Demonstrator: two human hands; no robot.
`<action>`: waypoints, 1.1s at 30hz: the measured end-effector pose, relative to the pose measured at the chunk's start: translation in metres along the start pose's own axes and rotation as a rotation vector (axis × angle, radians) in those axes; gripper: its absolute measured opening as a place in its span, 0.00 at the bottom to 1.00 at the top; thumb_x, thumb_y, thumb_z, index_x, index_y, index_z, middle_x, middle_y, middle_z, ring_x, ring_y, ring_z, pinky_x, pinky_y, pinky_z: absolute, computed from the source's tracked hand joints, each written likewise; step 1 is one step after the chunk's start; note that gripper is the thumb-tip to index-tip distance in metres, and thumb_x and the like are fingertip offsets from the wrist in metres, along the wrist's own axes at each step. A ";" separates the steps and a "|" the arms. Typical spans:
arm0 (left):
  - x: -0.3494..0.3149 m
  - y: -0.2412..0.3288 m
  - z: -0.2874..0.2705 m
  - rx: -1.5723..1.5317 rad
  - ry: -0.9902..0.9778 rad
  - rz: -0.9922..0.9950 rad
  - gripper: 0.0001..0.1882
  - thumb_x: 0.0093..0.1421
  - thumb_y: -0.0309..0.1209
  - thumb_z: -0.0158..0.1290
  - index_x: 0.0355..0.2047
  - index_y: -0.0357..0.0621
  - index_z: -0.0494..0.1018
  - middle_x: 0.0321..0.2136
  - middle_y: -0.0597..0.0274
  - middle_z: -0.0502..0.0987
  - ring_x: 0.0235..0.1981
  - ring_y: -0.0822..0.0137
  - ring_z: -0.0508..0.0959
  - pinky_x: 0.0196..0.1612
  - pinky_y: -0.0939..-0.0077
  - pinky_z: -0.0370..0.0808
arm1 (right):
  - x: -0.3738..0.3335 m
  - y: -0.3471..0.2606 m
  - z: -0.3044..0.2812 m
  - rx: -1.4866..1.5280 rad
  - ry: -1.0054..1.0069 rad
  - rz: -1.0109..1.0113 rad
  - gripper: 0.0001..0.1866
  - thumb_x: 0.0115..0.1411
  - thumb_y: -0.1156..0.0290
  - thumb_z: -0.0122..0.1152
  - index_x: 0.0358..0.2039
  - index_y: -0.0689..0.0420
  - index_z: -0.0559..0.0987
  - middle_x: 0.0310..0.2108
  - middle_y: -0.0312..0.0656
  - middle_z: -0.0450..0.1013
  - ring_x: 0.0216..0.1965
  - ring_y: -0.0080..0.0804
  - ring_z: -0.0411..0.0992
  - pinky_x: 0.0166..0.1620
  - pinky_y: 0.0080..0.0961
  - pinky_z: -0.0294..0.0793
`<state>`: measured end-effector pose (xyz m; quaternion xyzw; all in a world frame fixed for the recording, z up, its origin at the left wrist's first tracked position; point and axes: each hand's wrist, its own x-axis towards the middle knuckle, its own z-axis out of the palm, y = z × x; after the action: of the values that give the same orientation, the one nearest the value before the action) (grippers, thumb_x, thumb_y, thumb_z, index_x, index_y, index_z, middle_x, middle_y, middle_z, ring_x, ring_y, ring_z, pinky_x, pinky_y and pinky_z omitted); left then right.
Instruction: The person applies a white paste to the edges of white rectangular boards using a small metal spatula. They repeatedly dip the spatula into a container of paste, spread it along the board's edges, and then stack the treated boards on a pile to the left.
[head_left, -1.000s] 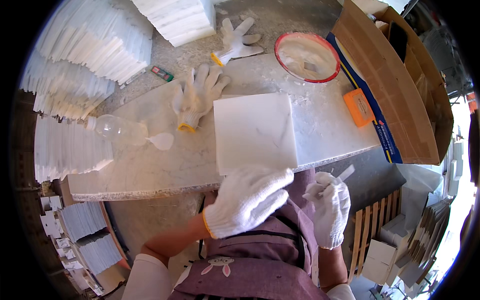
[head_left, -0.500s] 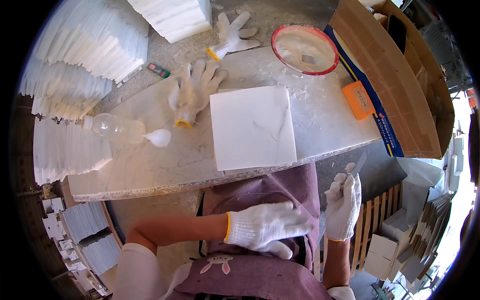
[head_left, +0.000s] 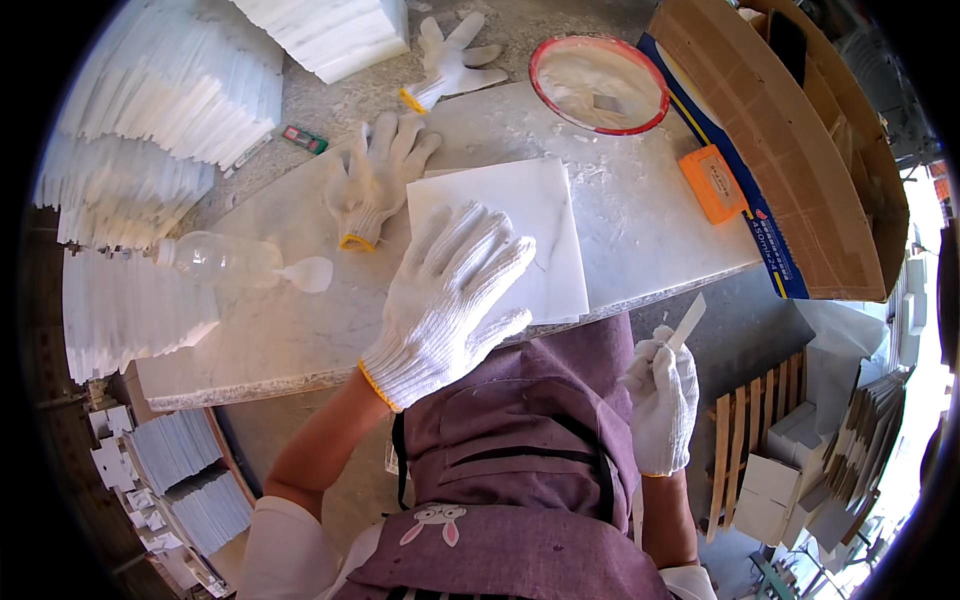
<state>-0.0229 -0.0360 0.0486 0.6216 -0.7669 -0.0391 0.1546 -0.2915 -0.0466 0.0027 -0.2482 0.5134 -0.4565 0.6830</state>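
We are holding our left grip (head_left: 450, 305) spread over a marble tile (head_left: 553, 245), our right grip (head_left: 664, 400) pinching a flat scraper (head_left: 688, 319).

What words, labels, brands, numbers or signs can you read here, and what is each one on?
Blue band on the carton: pale lettering and digits beside a red mark; I won't copy out printed text.
Orange pack: print too small to read.
Red-and-green pack: any marking too small to read.
White sheet and pale strip: no writing shows.
Apron: rabbit picture, no words seen.
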 end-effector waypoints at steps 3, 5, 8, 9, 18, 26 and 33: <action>0.001 -0.003 0.002 -0.019 0.013 0.005 0.31 0.58 0.41 0.60 0.60 0.47 0.69 0.58 0.52 0.70 0.64 0.49 0.65 0.67 0.47 0.58 | 0.002 0.001 -0.002 0.019 -0.015 0.001 0.17 0.70 0.66 0.54 0.54 0.61 0.72 0.37 0.38 0.73 0.33 0.23 0.70 0.38 0.23 0.73; -0.001 -0.007 0.007 -0.017 0.036 0.008 0.30 0.57 0.43 0.60 0.59 0.47 0.70 0.56 0.53 0.72 0.63 0.50 0.66 0.68 0.46 0.56 | 0.003 0.001 -0.001 0.024 -0.022 0.001 0.17 0.70 0.66 0.53 0.54 0.61 0.72 0.37 0.38 0.73 0.33 0.24 0.70 0.38 0.23 0.73; -0.003 -0.010 0.009 -0.059 0.047 0.001 0.30 0.57 0.43 0.60 0.59 0.46 0.70 0.55 0.53 0.73 0.63 0.50 0.65 0.68 0.46 0.56 | 0.005 0.001 -0.001 0.031 -0.025 0.013 0.17 0.70 0.65 0.53 0.54 0.61 0.71 0.37 0.38 0.73 0.33 0.24 0.69 0.38 0.23 0.73; -0.003 -0.009 0.008 -0.074 0.030 0.003 0.30 0.58 0.42 0.60 0.59 0.46 0.70 0.56 0.52 0.72 0.63 0.48 0.65 0.68 0.46 0.56 | 0.006 0.002 -0.001 0.034 -0.024 0.018 0.17 0.70 0.65 0.53 0.54 0.61 0.71 0.37 0.38 0.73 0.33 0.24 0.69 0.38 0.23 0.73; 0.010 0.014 0.016 -0.079 -0.025 0.051 0.34 0.56 0.49 0.59 0.61 0.50 0.70 0.57 0.51 0.71 0.63 0.48 0.65 0.68 0.43 0.54 | 0.006 0.005 0.006 0.033 -0.057 0.047 0.17 0.70 0.65 0.53 0.54 0.62 0.71 0.37 0.39 0.73 0.33 0.24 0.70 0.38 0.23 0.73; 0.002 0.022 0.012 -0.068 -0.044 0.098 0.33 0.54 0.50 0.61 0.57 0.48 0.73 0.52 0.50 0.73 0.57 0.46 0.69 0.65 0.41 0.59 | 0.007 0.009 0.002 -0.023 -0.068 0.005 0.15 0.70 0.67 0.53 0.51 0.64 0.72 0.36 0.39 0.74 0.32 0.24 0.71 0.39 0.24 0.74; -0.022 0.034 0.007 -0.153 -0.058 0.089 0.28 0.54 0.46 0.61 0.52 0.44 0.75 0.46 0.50 0.76 0.52 0.47 0.73 0.61 0.38 0.63 | 0.007 0.015 -0.002 0.007 -0.062 0.075 0.13 0.70 0.69 0.52 0.51 0.63 0.72 0.38 0.42 0.75 0.34 0.26 0.74 0.41 0.26 0.76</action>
<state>-0.0531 -0.0085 0.0464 0.5720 -0.7927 -0.1086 0.1809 -0.2874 -0.0457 -0.0132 -0.2401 0.4994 -0.4245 0.7161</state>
